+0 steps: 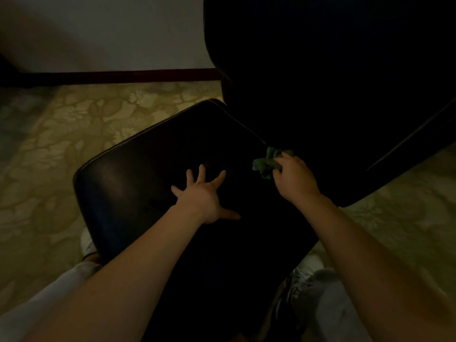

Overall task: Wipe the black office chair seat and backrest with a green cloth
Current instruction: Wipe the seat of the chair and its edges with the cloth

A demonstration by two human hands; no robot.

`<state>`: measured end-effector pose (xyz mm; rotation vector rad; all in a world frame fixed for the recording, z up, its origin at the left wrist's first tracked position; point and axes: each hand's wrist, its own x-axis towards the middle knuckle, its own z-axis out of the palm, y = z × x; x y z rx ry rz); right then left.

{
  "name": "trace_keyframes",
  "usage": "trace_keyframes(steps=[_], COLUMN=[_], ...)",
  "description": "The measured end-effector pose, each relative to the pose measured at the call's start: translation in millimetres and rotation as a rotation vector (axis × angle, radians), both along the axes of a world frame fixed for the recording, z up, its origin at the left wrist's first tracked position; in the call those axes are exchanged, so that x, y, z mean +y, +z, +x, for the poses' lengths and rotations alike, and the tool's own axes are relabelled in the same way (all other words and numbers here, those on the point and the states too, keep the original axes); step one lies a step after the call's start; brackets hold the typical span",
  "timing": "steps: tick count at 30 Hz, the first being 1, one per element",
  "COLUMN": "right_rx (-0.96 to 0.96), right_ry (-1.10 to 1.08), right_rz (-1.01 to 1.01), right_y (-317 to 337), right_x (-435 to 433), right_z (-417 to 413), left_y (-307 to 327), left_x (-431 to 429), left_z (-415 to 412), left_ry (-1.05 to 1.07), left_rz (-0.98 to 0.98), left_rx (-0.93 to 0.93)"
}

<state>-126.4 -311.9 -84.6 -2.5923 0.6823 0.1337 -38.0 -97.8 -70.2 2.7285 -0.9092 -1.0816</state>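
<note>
The black office chair fills the middle of the dim head view. Its glossy seat [138, 174] lies below me and its dark backrest [320, 70] rises at the upper right. My left hand [204, 196] presses flat on the seat with its fingers spread wide. My right hand [293, 178] grips a bunched green cloth [267, 164] at the back of the seat, right where the seat meets the backrest. Part of the cloth is hidden under my fingers.
A pale floral-patterned floor [49, 156] surrounds the chair. A dark baseboard [111, 76] runs under a light wall [111, 28] at the back. My legs in light trousers [330, 312] stand close to the seat's front edge. A dark armrest [414, 137] slants at the right.
</note>
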Motion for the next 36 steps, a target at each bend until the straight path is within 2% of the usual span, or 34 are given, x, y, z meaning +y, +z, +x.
trace_keyframes(steps=[7, 14, 26, 30, 33, 36], right_rx=[0.039, 0.087, 0.023, 0.088, 0.140, 0.166], right_ry=[0.065, 0.014, -0.003, -0.065, -0.078, -0.088], right_rz=[-0.014, 0.002, -0.020, -0.032, -0.057, -0.072], right_y=[12, 9, 11, 15, 18, 18], right_x=[-5, -7, 1, 3, 2, 2], right_z=[13, 0, 34, 38, 34, 32], left_y=[1, 0, -2, 2, 9, 14], left_x=[-3, -3, -2, -5, -4, 1], left_z=[-4, -5, 0, 0, 8, 24], left_ry=[0.022, 0.029, 0.024, 0.021, -0.040, -0.107], left_rz=[0.008, 0.007, -0.021, 0.000, 0.011, -0.024], left_rx=[-0.012, -0.032, 0.021, 0.020, -0.019, -0.151])
